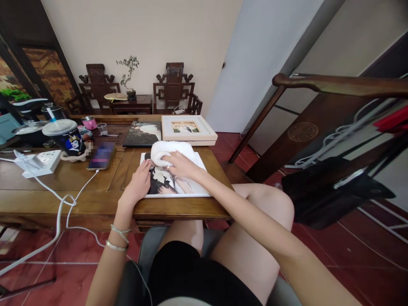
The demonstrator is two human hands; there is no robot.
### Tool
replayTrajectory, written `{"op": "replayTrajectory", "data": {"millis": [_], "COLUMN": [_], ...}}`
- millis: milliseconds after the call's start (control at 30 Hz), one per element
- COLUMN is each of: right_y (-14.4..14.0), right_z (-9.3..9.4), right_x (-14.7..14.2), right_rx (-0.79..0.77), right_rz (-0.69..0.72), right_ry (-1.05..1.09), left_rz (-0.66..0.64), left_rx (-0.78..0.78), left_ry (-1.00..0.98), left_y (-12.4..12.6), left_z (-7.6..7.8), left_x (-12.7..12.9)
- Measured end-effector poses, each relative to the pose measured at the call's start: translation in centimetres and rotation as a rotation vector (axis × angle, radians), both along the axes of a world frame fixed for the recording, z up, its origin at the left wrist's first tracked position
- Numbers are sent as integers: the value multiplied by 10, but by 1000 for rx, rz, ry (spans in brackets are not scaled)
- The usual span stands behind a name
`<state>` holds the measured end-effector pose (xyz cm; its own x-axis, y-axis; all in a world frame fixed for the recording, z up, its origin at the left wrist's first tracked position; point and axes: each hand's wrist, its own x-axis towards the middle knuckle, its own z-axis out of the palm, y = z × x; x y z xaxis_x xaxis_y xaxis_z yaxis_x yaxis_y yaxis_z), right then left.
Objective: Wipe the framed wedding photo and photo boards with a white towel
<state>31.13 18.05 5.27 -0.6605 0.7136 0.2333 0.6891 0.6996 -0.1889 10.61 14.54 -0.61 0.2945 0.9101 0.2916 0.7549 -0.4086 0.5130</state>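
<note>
White cloth [170, 151] sits bunched under my right hand [181, 165], fingers curled over it, pressing it onto the photo print [174, 180] at the wooden table [79, 187] near edge. My left hand [137, 185] lies flat, open-palmed, on the print's left side. Further left, a lidded cup [68, 137] with a straw; its contents I cannot tell. A framed picture [188, 128] lies behind.

A wooden table [95, 199] carries a white power strip [40, 162] at nine o'clock, with a lidded drink cup [65, 138] and a phone [102, 156] just beside it. At twelve o'clock lie a dark photo print [143, 133] and a cream picture frame [188, 128]. Two carved chairs [174, 89] and a small potted plant [129, 78] stand against the far wall.
</note>
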Motion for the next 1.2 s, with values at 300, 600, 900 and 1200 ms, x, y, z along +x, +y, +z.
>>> {"op": "replayTrajectory", "data": {"millis": [300, 600, 900, 1200], "right_y": [-1, -115, -104, -62], "right_z": [-7, -6, -8, -3], "right_x": [-8, 30, 61, 16], "right_rx": [44, -57, -43, 2], "right_rz": [23, 136, 1, -218], "right_ry": [-36, 2, 16, -44], "left_rz": [15, -2, 27, 43], "left_rx": [-8, 0, -42, 31], "left_ry": [3, -21, -12, -137], "left_y": [-1, 0, -5, -11], "left_z": [0, -4, 4, 16], "left_x": [1, 1, 3, 8]}}
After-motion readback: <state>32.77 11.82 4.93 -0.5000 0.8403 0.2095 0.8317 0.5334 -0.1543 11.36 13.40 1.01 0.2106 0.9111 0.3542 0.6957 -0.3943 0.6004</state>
